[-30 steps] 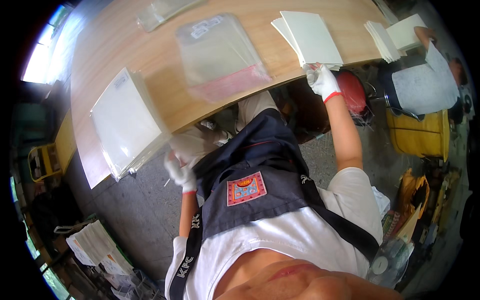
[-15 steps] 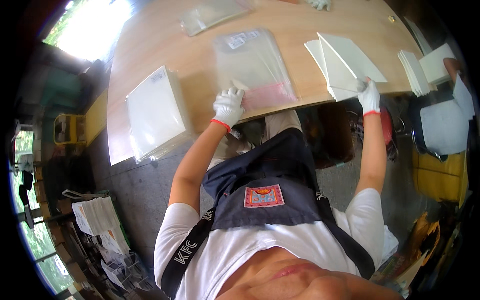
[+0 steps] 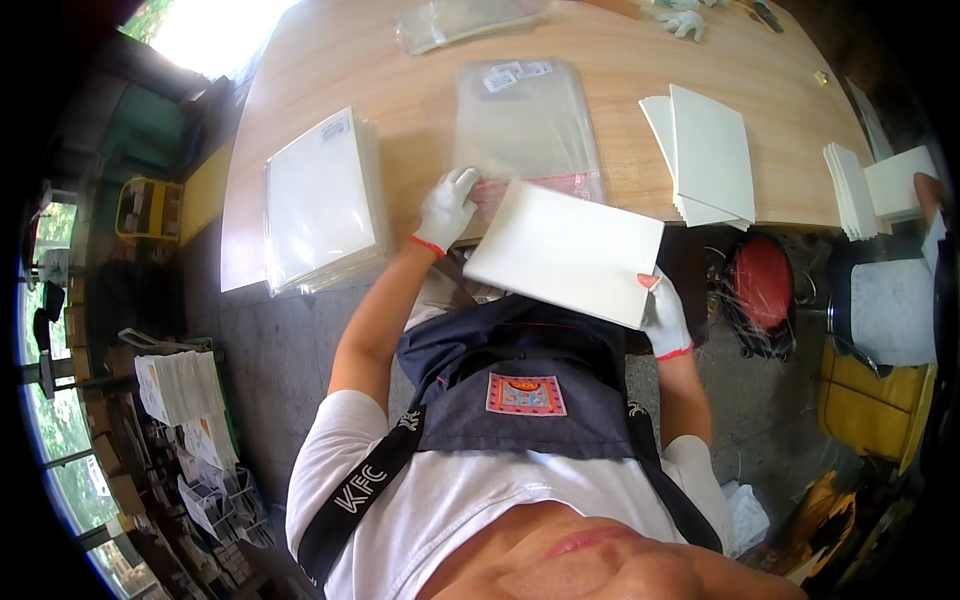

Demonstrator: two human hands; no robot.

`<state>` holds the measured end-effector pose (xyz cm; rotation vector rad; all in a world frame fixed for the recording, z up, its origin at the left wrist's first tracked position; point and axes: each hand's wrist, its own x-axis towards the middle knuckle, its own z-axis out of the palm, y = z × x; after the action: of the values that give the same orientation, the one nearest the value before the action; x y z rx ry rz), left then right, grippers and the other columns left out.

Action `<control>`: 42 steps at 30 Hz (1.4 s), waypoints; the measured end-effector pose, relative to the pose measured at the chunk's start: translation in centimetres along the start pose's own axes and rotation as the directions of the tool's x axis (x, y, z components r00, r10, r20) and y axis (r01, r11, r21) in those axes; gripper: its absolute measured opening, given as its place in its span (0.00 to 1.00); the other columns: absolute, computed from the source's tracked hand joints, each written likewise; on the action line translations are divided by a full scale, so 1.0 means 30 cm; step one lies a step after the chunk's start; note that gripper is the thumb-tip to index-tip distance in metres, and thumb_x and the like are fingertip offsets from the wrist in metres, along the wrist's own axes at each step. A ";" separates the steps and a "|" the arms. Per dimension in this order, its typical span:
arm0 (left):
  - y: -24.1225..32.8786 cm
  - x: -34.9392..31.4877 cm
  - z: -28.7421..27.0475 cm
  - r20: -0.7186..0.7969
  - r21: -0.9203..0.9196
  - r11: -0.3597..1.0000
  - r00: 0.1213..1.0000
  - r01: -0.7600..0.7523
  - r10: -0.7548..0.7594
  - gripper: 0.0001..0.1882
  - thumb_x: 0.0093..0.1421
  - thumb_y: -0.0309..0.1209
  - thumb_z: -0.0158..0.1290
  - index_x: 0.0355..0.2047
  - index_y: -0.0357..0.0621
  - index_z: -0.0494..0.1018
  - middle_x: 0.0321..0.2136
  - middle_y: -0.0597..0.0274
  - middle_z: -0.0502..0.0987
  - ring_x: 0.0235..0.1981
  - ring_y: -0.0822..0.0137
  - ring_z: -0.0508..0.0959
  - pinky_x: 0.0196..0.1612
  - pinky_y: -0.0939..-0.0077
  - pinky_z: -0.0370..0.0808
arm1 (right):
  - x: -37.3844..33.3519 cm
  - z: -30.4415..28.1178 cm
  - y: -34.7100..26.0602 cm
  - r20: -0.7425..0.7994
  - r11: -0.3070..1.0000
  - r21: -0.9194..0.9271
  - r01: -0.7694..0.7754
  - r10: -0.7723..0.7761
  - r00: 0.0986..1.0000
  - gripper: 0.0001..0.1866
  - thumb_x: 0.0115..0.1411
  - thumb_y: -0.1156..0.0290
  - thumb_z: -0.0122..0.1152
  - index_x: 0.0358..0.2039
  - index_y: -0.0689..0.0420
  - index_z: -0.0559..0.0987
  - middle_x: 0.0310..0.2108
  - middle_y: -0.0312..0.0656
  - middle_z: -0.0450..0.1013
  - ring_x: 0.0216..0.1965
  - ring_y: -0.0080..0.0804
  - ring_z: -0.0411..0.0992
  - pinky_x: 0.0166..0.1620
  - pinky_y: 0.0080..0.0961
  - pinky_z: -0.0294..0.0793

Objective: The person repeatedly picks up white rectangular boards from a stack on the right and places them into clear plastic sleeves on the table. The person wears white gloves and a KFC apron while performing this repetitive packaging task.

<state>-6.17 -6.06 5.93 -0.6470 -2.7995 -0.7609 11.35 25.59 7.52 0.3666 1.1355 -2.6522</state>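
My right hand [image 3: 664,315], in a white glove with a red cuff and the thumb tip bare, grips a white rectangular board [image 3: 570,250] by its right end. The board is tilted over my lap and the table's front edge, its upper left corner overlapping the pink strip of the bags. My left hand [image 3: 447,208], gloved alike, is closed at the lower left corner of a pile of clear plastic bags [image 3: 525,120], fingers bent on the top bag's edge. To the right lies a fanned stack of white boards [image 3: 712,155].
Wrapped white boards [image 3: 322,200] are piled at the table's left. More clear bags [image 3: 470,22] and a white glove [image 3: 684,24] lie at the far side. Another person's hand [image 3: 928,188] is by white boards [image 3: 898,182] at far right. A red-seated stool [image 3: 762,285] stands below the table.
My right hand has lifted a white board off the right stack and carried it left and toward me. My left hand stays at the bags' lower left corner.
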 end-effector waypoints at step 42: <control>0.110 -0.420 0.140 0.665 -0.702 -0.040 0.635 0.711 -0.394 0.15 0.60 0.32 0.45 0.44 0.35 0.66 0.34 0.56 0.75 0.26 0.69 0.76 0.30 0.77 0.76 | 0.209 0.223 0.329 0.139 0.936 -0.044 -0.349 0.352 0.926 0.15 0.64 0.67 0.45 0.48 0.59 0.69 0.33 0.45 0.74 0.27 0.33 0.75 0.31 0.27 0.78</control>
<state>6.34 -5.93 0.39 0.5878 -2.3024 -2.9027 7.58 13.36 3.36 0.3315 0.9473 -2.3124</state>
